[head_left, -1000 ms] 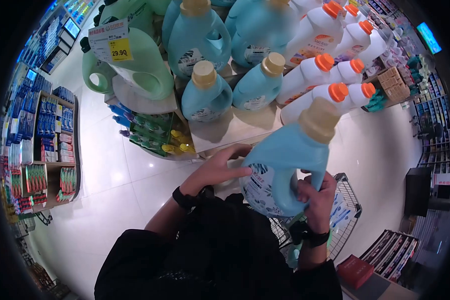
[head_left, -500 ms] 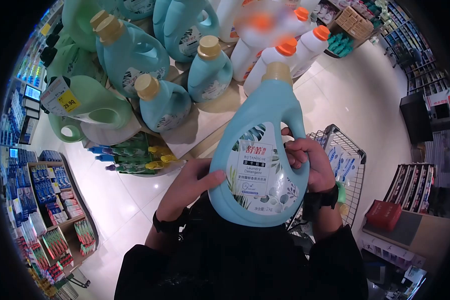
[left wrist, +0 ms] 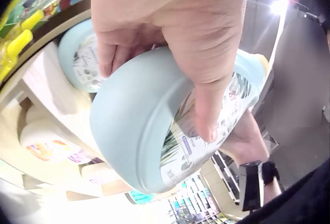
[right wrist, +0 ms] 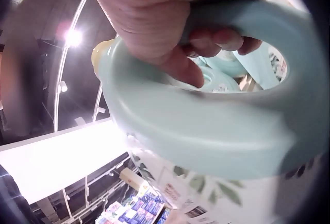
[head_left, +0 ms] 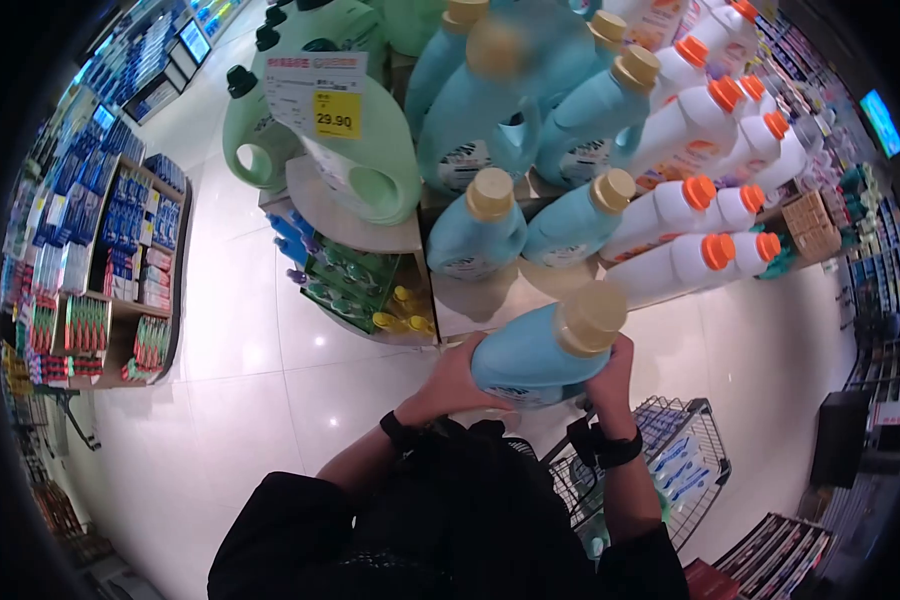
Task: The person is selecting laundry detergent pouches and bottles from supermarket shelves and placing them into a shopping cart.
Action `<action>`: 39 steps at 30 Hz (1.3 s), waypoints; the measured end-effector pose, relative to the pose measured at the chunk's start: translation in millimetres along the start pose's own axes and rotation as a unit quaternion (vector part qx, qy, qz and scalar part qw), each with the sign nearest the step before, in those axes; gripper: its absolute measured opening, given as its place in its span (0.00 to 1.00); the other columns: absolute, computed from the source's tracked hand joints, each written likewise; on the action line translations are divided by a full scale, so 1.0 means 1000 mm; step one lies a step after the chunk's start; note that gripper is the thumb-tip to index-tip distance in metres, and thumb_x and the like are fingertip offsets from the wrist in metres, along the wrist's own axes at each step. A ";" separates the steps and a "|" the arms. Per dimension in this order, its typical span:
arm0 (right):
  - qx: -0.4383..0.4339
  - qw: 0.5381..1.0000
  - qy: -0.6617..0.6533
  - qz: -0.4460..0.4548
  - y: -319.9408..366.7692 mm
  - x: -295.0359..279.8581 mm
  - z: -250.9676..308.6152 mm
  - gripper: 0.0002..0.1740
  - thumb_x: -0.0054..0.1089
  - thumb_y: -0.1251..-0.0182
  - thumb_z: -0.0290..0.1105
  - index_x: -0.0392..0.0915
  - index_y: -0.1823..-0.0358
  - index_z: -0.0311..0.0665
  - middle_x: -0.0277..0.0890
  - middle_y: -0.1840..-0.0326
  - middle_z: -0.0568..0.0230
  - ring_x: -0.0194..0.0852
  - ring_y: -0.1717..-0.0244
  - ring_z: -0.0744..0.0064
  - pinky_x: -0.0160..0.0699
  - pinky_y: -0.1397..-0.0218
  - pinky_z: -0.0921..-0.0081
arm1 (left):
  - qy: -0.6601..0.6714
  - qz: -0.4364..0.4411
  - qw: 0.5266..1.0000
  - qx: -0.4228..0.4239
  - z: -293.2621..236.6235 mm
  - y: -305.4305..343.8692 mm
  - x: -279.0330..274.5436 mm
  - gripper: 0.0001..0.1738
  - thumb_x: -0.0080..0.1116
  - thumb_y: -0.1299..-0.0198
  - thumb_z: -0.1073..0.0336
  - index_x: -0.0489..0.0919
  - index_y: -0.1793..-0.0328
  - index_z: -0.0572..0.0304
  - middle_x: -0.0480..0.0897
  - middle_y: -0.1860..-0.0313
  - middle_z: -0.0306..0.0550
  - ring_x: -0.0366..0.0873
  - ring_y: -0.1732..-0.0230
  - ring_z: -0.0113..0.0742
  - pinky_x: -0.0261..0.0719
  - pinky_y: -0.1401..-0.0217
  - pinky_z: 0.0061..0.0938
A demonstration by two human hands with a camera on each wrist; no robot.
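A light-blue laundry detergent bottle (head_left: 515, 350) with a gold cap (head_left: 592, 318) is held in front of the body, its cap tipped up toward the head camera. My right hand (head_left: 615, 375) grips its handle; in the right wrist view the fingers pass through the handle (right wrist: 247, 15) opening. At the bottle's lower end, my left hand (head_left: 450, 385) holds the body, and in the left wrist view the thumb (left wrist: 209, 110) lies across the white leafy label (left wrist: 185, 141). Similar blue bottles (head_left: 475, 240) stand on the display shelf just beyond.
White bottles with orange caps (head_left: 670, 265) stand right of the blue ones, green jugs (head_left: 365, 165) with a price sign (head_left: 320, 95) left. Below the jugs is a bin of small bottles (head_left: 355, 290). A wire shopping cart (head_left: 705, 480) holding goods sits by my right side.
The bottle was turned with its front label facing the head camera half a second ago; now it is tilted cap-first toward the camera. Both hands have kept hold of it throughout.
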State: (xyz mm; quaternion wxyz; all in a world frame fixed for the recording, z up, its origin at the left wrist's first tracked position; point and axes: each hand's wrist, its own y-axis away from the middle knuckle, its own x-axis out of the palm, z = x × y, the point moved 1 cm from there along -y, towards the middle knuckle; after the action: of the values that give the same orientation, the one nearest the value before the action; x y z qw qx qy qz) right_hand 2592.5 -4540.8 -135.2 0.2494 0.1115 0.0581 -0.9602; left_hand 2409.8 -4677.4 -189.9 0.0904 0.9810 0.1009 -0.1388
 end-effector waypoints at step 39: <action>0.268 0.848 0.043 -0.456 0.176 -0.077 -0.137 0.08 0.61 0.39 0.25 0.79 0.60 0.30 0.83 0.68 0.59 0.84 0.66 0.70 0.81 0.57 0.74 | -0.220 0.259 0.940 -0.031 0.012 -0.103 0.026 0.14 0.68 0.45 0.61 0.82 0.70 0.67 0.82 0.80 0.47 0.82 0.77 0.37 0.77 0.68 0.32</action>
State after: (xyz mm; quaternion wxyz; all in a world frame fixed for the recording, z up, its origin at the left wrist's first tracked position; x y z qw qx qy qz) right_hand 2769.9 -4635.4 -258.9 -0.2586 0.1765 -0.1470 -0.9383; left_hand 2408.0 -4576.4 -224.0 0.1733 0.9149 -0.1746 -0.3199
